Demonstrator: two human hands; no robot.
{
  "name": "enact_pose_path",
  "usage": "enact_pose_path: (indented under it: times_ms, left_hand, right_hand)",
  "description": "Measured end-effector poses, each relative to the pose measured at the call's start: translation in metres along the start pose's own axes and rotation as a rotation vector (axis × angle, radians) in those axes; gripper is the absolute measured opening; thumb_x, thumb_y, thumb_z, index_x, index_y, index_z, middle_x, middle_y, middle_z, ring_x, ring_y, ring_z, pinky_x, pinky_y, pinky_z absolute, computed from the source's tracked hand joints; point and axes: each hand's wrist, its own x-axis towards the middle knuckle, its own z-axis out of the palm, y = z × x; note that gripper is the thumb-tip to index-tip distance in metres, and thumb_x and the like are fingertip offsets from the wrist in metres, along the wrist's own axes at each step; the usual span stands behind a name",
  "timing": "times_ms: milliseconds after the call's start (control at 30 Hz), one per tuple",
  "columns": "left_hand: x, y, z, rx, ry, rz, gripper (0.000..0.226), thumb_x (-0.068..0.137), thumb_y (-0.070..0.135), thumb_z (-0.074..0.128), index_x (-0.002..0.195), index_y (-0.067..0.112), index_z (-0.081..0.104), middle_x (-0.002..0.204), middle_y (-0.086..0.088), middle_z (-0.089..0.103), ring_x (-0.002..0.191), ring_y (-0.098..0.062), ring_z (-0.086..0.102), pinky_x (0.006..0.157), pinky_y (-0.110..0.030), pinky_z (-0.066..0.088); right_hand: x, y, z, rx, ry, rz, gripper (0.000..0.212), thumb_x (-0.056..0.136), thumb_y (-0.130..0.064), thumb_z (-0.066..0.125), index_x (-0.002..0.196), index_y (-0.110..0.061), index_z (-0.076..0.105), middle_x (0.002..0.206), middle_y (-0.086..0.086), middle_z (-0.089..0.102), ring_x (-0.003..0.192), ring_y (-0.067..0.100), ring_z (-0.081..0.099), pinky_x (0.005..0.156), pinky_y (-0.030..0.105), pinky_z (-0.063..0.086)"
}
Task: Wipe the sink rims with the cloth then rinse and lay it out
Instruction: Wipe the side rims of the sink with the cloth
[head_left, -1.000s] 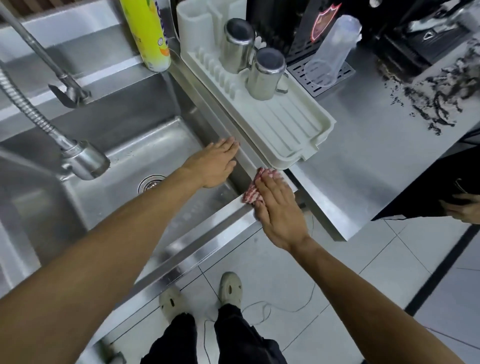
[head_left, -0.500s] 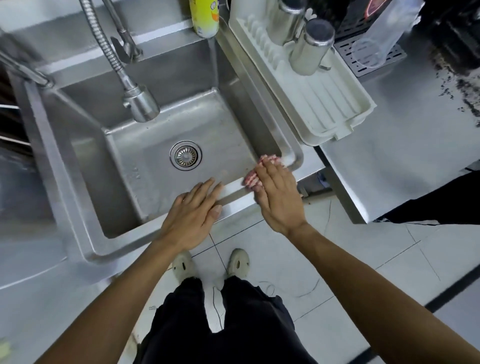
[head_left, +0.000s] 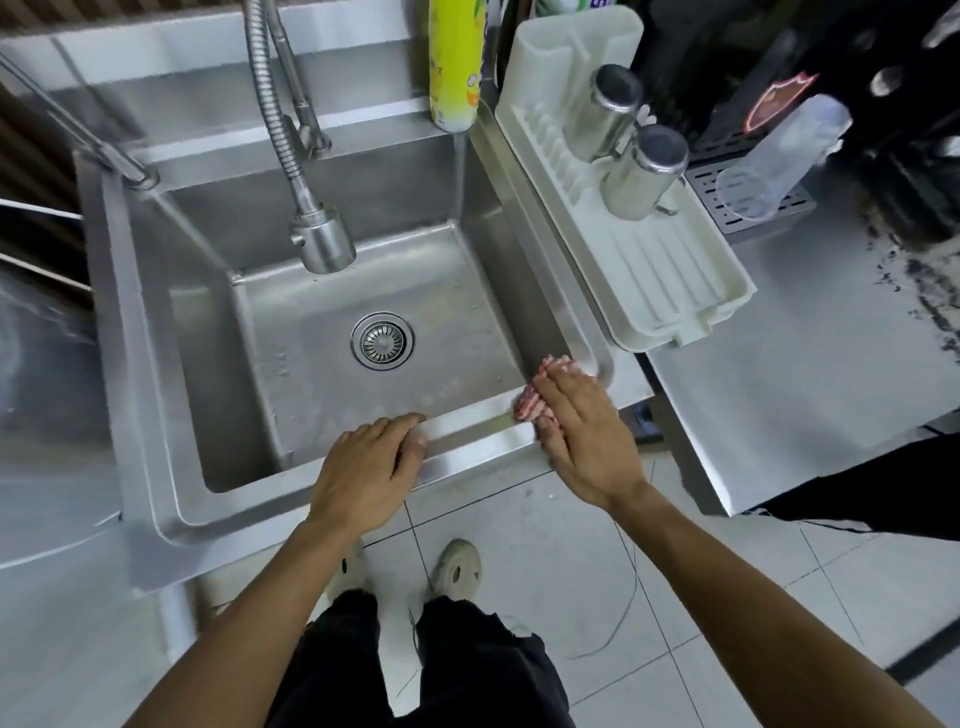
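A steel sink (head_left: 478, 441) fills the middle of the head view, its drain (head_left: 383, 340) near the basin's centre. My right hand (head_left: 584, 431) lies flat on a bunched pink-and-white cloth (head_left: 535, 397) at the front right corner of the rim. Only the cloth's far and left edges show past the fingers. My left hand (head_left: 363, 470) rests palm down on the front rim, fingers curled over the inner edge, holding nothing.
A flexible spray faucet (head_left: 322, 244) hangs over the basin's back. A yellow bottle (head_left: 454, 62) stands on the back ledge. A white drying rack (head_left: 670, 291) with two steel cups (head_left: 644, 171) sits right of the sink. Dark grounds (head_left: 924, 291) are scattered on the right counter.
My left hand moved from the sink's right inner wall to the front rim. My right hand stayed on the cloth at the front right corner. The view swung left over the basin.
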Motion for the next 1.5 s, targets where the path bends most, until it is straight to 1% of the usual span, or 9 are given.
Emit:
enact_pose_path:
  times_ms: [200, 333, 467, 633, 800, 1000, 1233, 1367, 1500]
  left_hand:
    - [0.028, 0.014, -0.015, 0.006, -0.126, -0.169, 0.046, 0.103, 0.051, 0.031, 0.073, 0.027, 0.057, 0.092, -0.005, 0.074, 0.087, -0.031, 0.064, 0.071, -0.034, 0.044]
    - [0.056, 0.02, -0.016, -0.085, -0.326, -0.114, 0.058, 0.101, 0.058, 0.03, 0.089, 0.02, 0.071, 0.094, -0.009, 0.072, 0.089, -0.031, 0.065, 0.08, -0.034, 0.052]
    - [0.076, 0.03, -0.012, -0.331, -0.516, -0.057, 0.051, 0.104, 0.054, 0.028, 0.114, 0.022, 0.067, 0.13, -0.008, 0.067, 0.115, -0.028, 0.061, 0.1, -0.04, 0.047]
    - [0.082, 0.031, -0.018, -0.412, -0.637, 0.014, 0.047, 0.108, 0.049, 0.028, 0.145, 0.032, 0.051, 0.153, -0.002, 0.05, 0.139, -0.025, 0.047, 0.112, -0.035, 0.037]
    - [0.078, 0.014, -0.014, -0.462, -0.639, 0.01, 0.047, 0.105, 0.057, 0.029, 0.151, 0.05, 0.036, 0.158, 0.011, 0.043, 0.144, -0.017, 0.04, 0.112, -0.027, 0.032]
    - [0.088, 0.0, -0.009, -0.64, -0.776, -0.077, 0.045, 0.103, 0.061, 0.032, 0.147, 0.053, 0.042, 0.148, 0.033, 0.038, 0.138, 0.003, 0.038, 0.11, -0.018, 0.024]
    - [0.102, 0.001, -0.012, -0.692, -0.895, -0.155, 0.051, 0.106, 0.054, 0.032, 0.153, 0.036, 0.04, 0.152, 0.023, 0.039, 0.137, 0.006, 0.031, 0.108, -0.017, 0.019]
    - [0.099, 0.002, -0.017, -0.607, -0.91, -0.194, 0.055, 0.106, 0.054, 0.032, 0.155, 0.031, 0.038, 0.143, 0.021, 0.037, 0.139, -0.001, 0.03, 0.106, -0.018, 0.018]
    - [0.096, -0.008, -0.013, -0.615, -0.898, -0.205, 0.063, 0.103, 0.061, 0.032, 0.156, 0.027, 0.036, 0.163, 0.009, 0.03, 0.151, -0.01, 0.024, 0.123, -0.029, 0.014]
  right_hand:
    - [0.105, 0.044, -0.025, -0.563, -0.269, -0.407, 0.063, 0.103, -0.037, 0.025, 0.111, -0.005, 0.078, 0.124, 0.017, 0.073, 0.139, 0.033, 0.055, 0.125, 0.046, 0.028]
    - [0.192, 0.037, -0.044, -1.143, -0.668, -0.766, 0.048, 0.109, -0.04, 0.037, 0.143, -0.018, 0.061, 0.157, 0.008, 0.051, 0.157, 0.031, 0.026, 0.128, 0.048, -0.005]
    - [0.248, 0.011, -0.04, -1.155, -0.673, -0.652, 0.048, 0.108, -0.041, 0.041, 0.147, -0.02, 0.058, 0.162, 0.008, 0.043, 0.159, 0.032, 0.02, 0.13, 0.05, 0.011]
    - [0.187, 0.013, -0.047, -1.189, -1.082, -0.774, 0.039, 0.1, -0.034, 0.044, 0.113, -0.024, 0.079, 0.119, -0.004, 0.072, 0.134, 0.025, 0.053, 0.12, 0.044, 0.031]
    - [0.308, 0.009, -0.035, -1.168, -0.764, -0.574, 0.05, 0.106, -0.051, 0.036, 0.14, -0.026, 0.063, 0.151, 0.001, 0.056, 0.149, 0.026, 0.038, 0.125, 0.042, 0.024]
    - [0.416, 0.002, -0.017, -1.253, -0.736, -0.334, 0.054, 0.104, -0.051, 0.043, 0.151, -0.025, 0.052, 0.164, 0.006, 0.039, 0.156, 0.03, 0.029, 0.126, 0.045, 0.026]
    - [0.313, 0.001, -0.026, -1.197, -0.855, -0.452, 0.046, 0.1, -0.046, 0.045, 0.13, -0.025, 0.072, 0.143, 0.002, 0.063, 0.142, 0.031, 0.047, 0.12, 0.05, 0.028]
    - [0.24, -0.026, -0.047, -1.046, -1.006, -0.361, 0.044, 0.101, -0.037, 0.041, 0.119, -0.018, 0.076, 0.126, 0.006, 0.071, 0.123, 0.032, 0.06, 0.102, 0.042, 0.046]
    - [0.185, -0.048, -0.053, -0.84, -1.139, -0.139, 0.044, 0.107, -0.035, 0.031, 0.121, -0.022, 0.072, 0.126, 0.006, 0.07, 0.118, 0.034, 0.063, 0.103, 0.05, 0.039]
